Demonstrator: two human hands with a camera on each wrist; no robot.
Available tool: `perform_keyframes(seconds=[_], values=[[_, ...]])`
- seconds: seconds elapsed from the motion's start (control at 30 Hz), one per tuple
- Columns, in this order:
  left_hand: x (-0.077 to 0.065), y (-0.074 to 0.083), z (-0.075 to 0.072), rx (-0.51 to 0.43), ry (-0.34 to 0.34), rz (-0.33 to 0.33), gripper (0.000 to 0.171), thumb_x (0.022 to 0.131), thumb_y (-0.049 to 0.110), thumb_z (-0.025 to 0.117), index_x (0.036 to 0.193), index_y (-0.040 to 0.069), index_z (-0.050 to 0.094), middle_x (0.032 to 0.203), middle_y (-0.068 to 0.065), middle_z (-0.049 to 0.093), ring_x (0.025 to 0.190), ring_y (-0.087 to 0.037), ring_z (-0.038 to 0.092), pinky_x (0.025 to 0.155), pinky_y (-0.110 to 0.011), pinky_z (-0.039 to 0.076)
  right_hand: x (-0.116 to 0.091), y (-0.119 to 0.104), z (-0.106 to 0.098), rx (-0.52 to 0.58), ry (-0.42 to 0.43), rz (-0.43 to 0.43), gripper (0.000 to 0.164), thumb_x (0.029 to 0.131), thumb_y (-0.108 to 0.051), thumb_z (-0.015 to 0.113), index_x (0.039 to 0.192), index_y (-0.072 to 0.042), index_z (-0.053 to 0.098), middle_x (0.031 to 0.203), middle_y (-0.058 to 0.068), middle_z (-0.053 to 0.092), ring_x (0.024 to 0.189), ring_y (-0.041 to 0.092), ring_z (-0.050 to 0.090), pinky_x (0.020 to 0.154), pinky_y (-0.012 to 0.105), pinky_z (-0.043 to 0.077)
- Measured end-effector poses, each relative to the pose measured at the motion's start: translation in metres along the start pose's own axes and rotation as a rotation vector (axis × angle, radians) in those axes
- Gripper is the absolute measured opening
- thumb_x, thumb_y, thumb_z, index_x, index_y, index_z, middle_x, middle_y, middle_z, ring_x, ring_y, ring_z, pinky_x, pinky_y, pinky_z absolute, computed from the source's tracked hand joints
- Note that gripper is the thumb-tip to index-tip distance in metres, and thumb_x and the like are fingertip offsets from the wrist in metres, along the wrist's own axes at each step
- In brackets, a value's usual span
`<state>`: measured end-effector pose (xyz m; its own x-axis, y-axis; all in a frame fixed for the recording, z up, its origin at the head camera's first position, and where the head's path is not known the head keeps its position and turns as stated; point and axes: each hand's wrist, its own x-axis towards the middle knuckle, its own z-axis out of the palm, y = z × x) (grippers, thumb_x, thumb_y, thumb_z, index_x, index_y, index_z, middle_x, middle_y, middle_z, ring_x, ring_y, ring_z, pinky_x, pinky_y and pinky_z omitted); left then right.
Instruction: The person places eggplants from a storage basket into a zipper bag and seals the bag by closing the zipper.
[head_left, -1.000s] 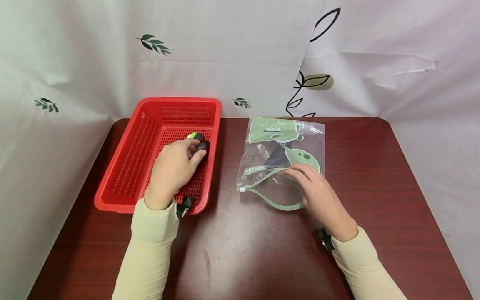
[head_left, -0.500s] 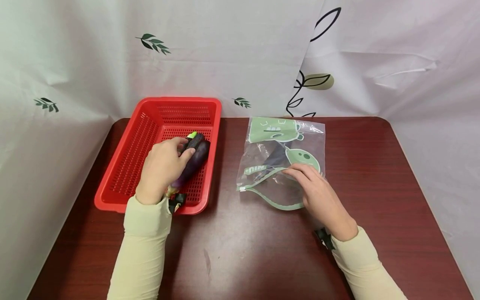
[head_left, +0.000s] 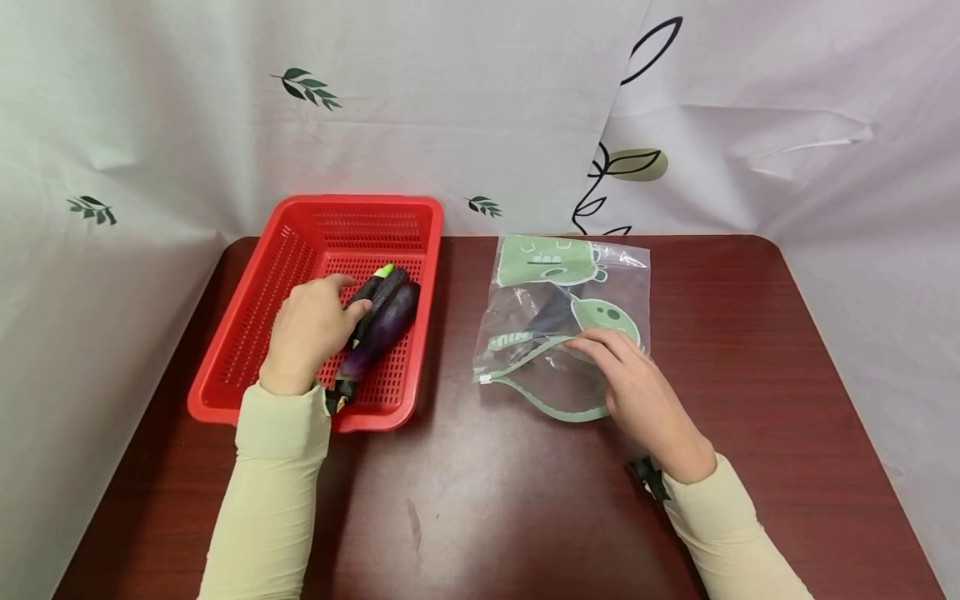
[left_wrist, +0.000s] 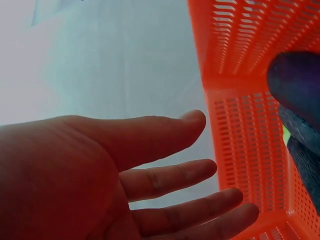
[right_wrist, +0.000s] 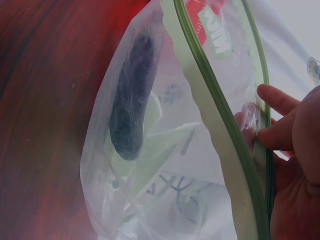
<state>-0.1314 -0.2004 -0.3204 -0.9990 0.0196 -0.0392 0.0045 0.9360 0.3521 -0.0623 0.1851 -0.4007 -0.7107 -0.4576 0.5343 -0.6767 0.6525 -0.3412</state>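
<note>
Basket (head_left: 429, 275), red plastic, perforated: set on the dark red-brown worktop (head_left: 480, 517) and taken as reference point. Aubergine (head_left: 384, 327), one, purple-black: laid within the basket along its right wall, aslant. Dark vegetables, two, elongated, rough-skinned: lodged inside the basket just left of the aubergine; the outer one (head_left: 365, 293) is tipped in bright green, the middle one (head_left: 392, 287) is ranged between it and the aubergine. Left hand (head_left: 303, 327): held over the basket beside the outer vegetable; fingers extended, thumb spread apart, the grip well open and unoccupied. Bag (head_left: 558, 262), clear plastic, printed with green cartoon figures: laid to the right of the basket, well apart from it, its green-edged mouth parted, a white slider (head_left: 485, 378) fitted at the mouth's corner nearest the basket. Dark elongated item (right_wrist: 132, 97), one: contained in the bag. Right hand (head_left: 643, 393): placed on the bag's side away from the basket; the grip is closed to a pinch, the bag's rim being held between thumb and fingers. Pale cloth (head_left: 450, 108), leaf-printed: hung behind the basket.
</note>
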Motion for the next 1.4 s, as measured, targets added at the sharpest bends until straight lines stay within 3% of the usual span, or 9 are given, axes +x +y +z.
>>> perform_keyframes(seconds=[0.6, 0.9, 1.4], values=[[0.014, -0.022, 0.003, 0.057, -0.097, -0.038, 0.054, 0.095, 0.024, 0.068, 0.137, -0.006, 0.054, 0.124, -0.034, 0.060, 0.105, -0.052, 0.060, 0.086, -0.062, 0.048, 0.000, 0.001, 0.000, 0.001, 0.014, -0.020, 0.070, 0.068, 0.033, 0.042, 0.125, -0.003, 0.063, 0.123, 0.012, 0.059, 0.119, 0.030, 0.055, 0.103, 0.039, 0.040], [0.020, -0.033, 0.003, 0.092, -0.179, -0.060, 0.064, 0.093, 0.026, 0.072, 0.140, -0.009, 0.048, 0.133, -0.037, 0.053, 0.114, -0.055, 0.054, 0.091, -0.064, 0.045, -0.001, 0.000, 0.000, -0.007, 0.005, -0.013, 0.070, 0.069, 0.032, 0.043, 0.125, -0.003, 0.063, 0.124, 0.012, 0.059, 0.119, 0.030, 0.055, 0.102, 0.040, 0.041], [0.028, -0.036, 0.005, 0.130, -0.334, -0.078, 0.076, 0.092, 0.028, 0.072, 0.148, -0.010, 0.037, 0.138, -0.038, 0.048, 0.118, -0.052, 0.053, 0.092, -0.063, 0.046, 0.000, 0.001, 0.000, -0.013, -0.008, 0.004, 0.068, 0.071, 0.032, 0.044, 0.125, -0.004, 0.063, 0.124, 0.012, 0.059, 0.119, 0.031, 0.056, 0.101, 0.040, 0.042]])
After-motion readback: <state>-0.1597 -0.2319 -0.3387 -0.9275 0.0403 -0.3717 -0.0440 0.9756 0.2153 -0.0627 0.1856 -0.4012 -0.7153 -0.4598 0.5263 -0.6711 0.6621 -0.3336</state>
